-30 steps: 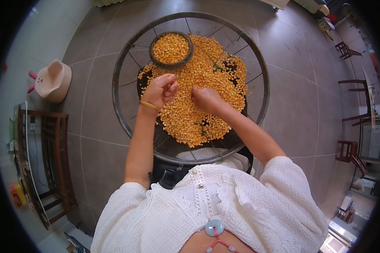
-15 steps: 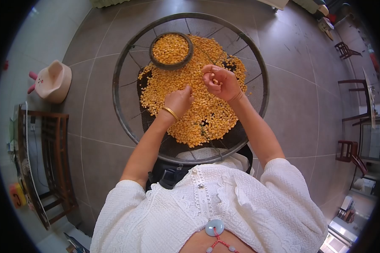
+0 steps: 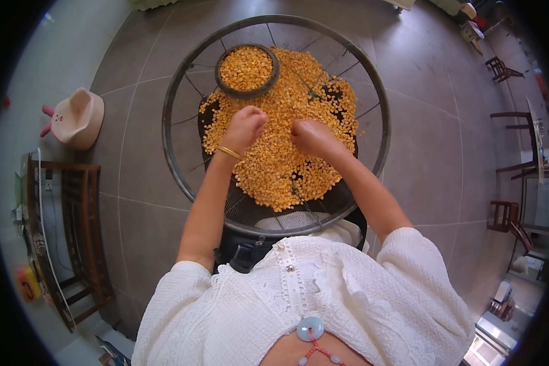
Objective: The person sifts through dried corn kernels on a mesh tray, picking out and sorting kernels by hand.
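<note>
Yellow corn kernels lie spread in a thick layer over a round mesh sieve in front of my lap. My left hand, with a gold bangle at the wrist, is closed low over the kernels at left of centre. Whatever its curled fingers hold is hidden. Knuckles up, my right hand is closed just above the kernels on the right; its fingertips and contents cannot be seen. Beyond my left hand, a dark round bowl full of kernels rests inside the sieve.
Grey floor tiles surround the sieve. A pale child's seat with pink ears stands at the left, above a dark wooden rack. Wooden chairs line the right side. A few green bits lie among the kernels.
My right hand has turned from palm up, with kernels showing in it, to knuckles up, and come down toward the kernels. My left hand has shifted left and slightly away from me.
</note>
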### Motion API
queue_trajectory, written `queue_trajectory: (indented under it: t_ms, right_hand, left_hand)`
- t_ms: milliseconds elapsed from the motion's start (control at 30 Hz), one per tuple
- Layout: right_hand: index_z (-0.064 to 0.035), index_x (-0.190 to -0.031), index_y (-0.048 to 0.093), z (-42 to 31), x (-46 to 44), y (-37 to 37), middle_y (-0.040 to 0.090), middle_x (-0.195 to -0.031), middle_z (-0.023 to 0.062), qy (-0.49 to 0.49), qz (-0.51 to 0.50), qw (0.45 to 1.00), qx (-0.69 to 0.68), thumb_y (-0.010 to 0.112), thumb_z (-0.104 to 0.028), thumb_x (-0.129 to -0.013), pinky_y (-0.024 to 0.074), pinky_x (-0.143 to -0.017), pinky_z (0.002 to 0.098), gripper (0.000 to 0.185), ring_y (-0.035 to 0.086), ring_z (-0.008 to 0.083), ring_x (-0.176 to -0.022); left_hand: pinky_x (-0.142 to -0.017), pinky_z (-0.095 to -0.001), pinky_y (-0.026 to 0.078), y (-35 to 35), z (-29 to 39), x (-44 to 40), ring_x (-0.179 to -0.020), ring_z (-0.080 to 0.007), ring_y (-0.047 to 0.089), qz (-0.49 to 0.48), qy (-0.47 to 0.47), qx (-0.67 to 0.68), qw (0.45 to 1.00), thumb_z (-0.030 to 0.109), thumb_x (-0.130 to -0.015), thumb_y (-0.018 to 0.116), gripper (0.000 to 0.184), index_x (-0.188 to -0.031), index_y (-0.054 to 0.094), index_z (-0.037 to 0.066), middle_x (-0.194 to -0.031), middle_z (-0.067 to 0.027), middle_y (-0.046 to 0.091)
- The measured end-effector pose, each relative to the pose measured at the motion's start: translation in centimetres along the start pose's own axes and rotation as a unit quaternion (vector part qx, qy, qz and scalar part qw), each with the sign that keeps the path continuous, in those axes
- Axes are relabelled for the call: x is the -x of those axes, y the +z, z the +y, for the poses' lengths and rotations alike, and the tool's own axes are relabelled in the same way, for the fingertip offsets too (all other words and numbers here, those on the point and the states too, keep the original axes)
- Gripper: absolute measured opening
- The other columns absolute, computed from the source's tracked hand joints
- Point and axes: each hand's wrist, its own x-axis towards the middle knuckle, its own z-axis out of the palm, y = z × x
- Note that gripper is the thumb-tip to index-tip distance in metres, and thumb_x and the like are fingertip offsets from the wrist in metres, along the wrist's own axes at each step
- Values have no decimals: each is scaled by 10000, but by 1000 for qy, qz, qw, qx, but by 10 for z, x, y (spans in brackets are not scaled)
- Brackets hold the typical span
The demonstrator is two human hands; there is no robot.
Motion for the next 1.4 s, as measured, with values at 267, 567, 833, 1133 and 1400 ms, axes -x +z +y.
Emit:
queue_trajectory:
  t_ms: [267,567,833,1133,1400]
  right_hand:
    - [-39,-853,571,5,1,-19,511,-569,26,-7,-35,869,-493,546,-160,-873,337,-411,263,125,465,107,-463]
    - [-3,-936,562,24,9,-39,485,-545,14,-191,-47,513,-836,474,-211,-918,251,-344,214,227,321,60,-382]
    - [-9,-847,624,24,8,-22,594,-676,81,30,36,938,-343,602,-248,-847,454,-531,323,239,555,157,-586]
    - [11,-796,582,12,5,11,621,-710,147,26,81,996,21,622,-209,-794,487,-642,418,223,617,297,-702]
    - [-76,-801,569,27,13,-27,446,-515,-17,-50,-24,610,-790,495,-234,-947,206,-327,220,227,301,60,-358]
  left_hand:
    - [-373,-227,287,-9,-4,1,-432,-94,377,-174,-54,355,917,161,-899,459,138,-791,485,79,-587,-28,487]
    - [-594,-418,491,54,-20,18,-655,-289,648,-23,208,-463,861,206,-870,540,126,-920,512,93,-676,-114,637]
    - [-548,-402,501,51,-28,10,-604,-281,645,-11,212,-506,836,189,-844,562,153,-897,506,58,-665,-141,633]
    - [-375,-213,256,13,8,4,-430,-68,310,-57,-60,318,944,258,-949,463,231,-785,479,97,-574,12,435]
    - [-436,-320,389,38,-21,-1,-505,-164,496,-43,150,-1,988,274,-916,523,238,-795,489,72,-620,-56,541]
